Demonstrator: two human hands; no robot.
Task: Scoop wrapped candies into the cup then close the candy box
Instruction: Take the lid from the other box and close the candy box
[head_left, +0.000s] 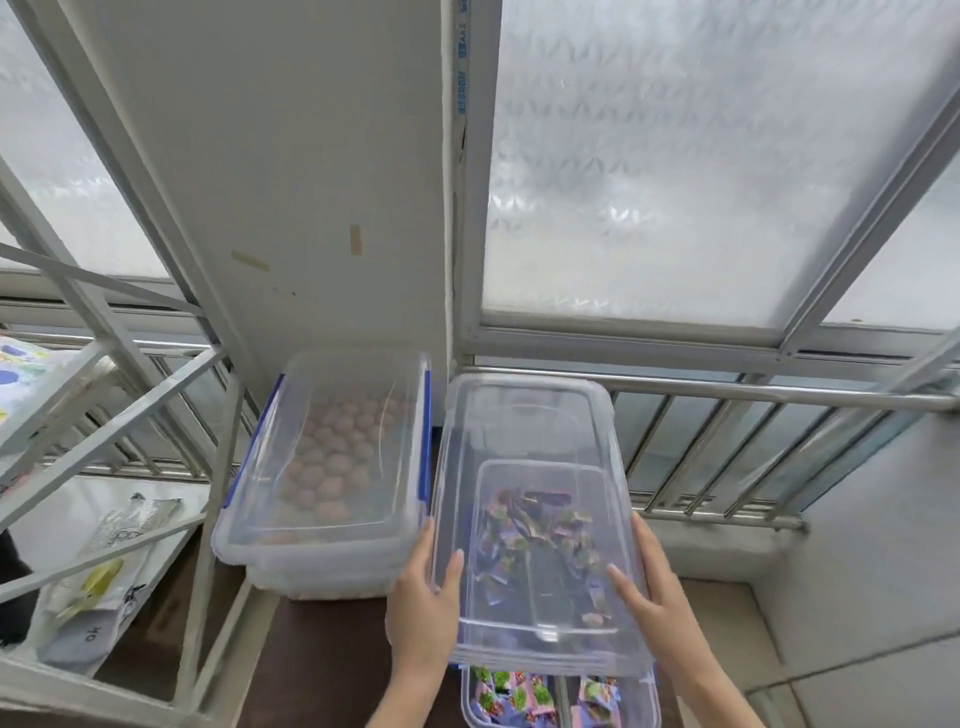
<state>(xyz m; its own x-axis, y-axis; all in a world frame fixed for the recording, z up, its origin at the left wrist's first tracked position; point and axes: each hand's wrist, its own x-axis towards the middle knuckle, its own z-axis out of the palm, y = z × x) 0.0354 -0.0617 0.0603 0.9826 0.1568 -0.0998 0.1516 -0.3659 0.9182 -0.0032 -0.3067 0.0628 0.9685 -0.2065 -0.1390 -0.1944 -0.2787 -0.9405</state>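
A clear plastic lid is held tilted over the candy box, its far end raised toward the window. My left hand grips the lid's left edge and my right hand grips its right edge. Wrapped candies in purple and green wrappers fill the box and show through the lid and below its near edge. No cup is in view.
A second clear box with blue clips, lidded and holding round pinkish balls, stands to the left. A grey metal rack with packets is at far left. Frosted windows and a steel railing stand behind.
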